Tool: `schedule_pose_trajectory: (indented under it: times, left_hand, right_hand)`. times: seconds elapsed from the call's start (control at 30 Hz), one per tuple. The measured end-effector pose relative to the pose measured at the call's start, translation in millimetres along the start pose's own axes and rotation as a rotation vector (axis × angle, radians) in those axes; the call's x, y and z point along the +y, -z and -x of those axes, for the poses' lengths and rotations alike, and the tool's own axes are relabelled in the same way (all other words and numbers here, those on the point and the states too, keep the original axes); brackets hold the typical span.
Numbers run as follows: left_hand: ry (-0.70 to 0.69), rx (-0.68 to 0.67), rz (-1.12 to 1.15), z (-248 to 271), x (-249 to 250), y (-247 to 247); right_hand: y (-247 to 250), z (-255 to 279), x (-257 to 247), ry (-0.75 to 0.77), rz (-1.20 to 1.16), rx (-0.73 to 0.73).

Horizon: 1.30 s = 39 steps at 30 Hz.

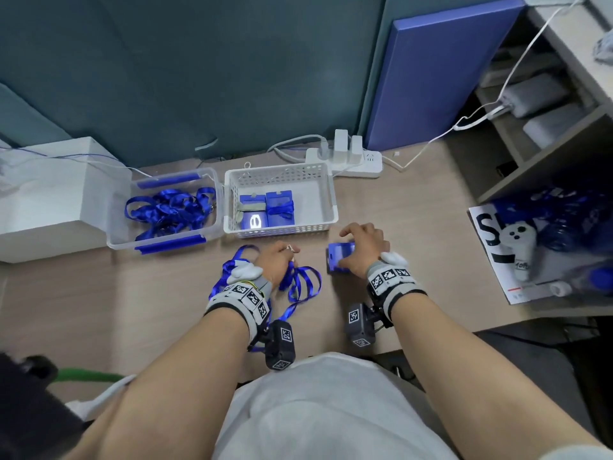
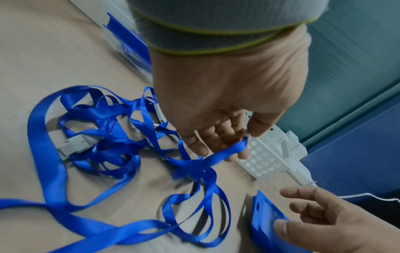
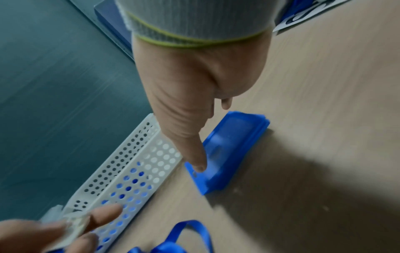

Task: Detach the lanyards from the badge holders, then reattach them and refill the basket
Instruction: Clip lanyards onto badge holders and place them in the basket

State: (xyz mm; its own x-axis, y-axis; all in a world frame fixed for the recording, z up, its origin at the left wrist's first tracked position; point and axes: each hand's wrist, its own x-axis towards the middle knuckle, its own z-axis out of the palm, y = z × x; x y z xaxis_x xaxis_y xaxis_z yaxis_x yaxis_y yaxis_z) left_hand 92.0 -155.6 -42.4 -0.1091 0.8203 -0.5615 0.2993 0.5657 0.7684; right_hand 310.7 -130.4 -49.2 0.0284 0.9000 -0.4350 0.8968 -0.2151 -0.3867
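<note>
Fingers (image 2: 216, 135) of the left hand (image 1: 277, 260) pinch a blue ribbon lanyard (image 2: 231, 150) by its clip end for control; at three o'clock the right hand (image 1: 363, 249) thumb-pins stacked blue plastic badge holders (image 3: 236, 145) steady, other fingers seemingly loose.

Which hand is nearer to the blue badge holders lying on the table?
Right. The right hand touches the badge holders; the left hand pinches a lanyard to their left, apart.

Bare forearms (image 1: 185, 360). Grey knit wristbands (image 1: 238, 298), green-edged, with black-white square tags (image 1: 389, 275). Dark camera blocks (image 1: 280, 343) beneath. White shirt (image 1: 315, 410).
</note>
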Motion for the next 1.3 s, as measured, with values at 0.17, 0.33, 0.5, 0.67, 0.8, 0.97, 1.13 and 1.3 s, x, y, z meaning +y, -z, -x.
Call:
schedule_pose_trajectory:
  times: [0.17, 0.33, 0.5, 0.67, 0.8, 0.97, 1.13, 1.3]
  left_hand:
    - [0.049, -0.002, -0.017, -1, 4, -16]
    - [0.036, -0.038, -0.052, -4, 3, -22]
    - [0.029, -0.040, -0.073, -4, 5, -20]
    - [-0.010, -0.016, -0.111, -2, 3, -11]
    - [-0.040, 0.028, -0.153, 3, 1, 0]
    - [-0.092, 0.031, -0.158, 11, -1, 10]
    - [-0.106, 0.010, -0.118, 14, -10, 19]
    - [-0.116, 0.020, -0.164, 12, -17, 25]
  right_hand:
    - [-4, -5, 15, 0.036, 0.122, -0.068]
    - [-5, -8, 20, 0.081, 0.121, -0.073]
    - [-1, -9, 19, 0.137, 0.070, -0.017]
    - [7, -5, 9, 0.202, 0.023, 0.000]
    - [7, -1, -4, 0.284, 0.009, -0.003]
    - [6, 8, -18, 0.352, -0.006, -0.035]
    - [-4, 11, -30, 0.393, 0.010, -0.015]
    - [-8, 16, -37, 0.411, -0.003, -0.030]
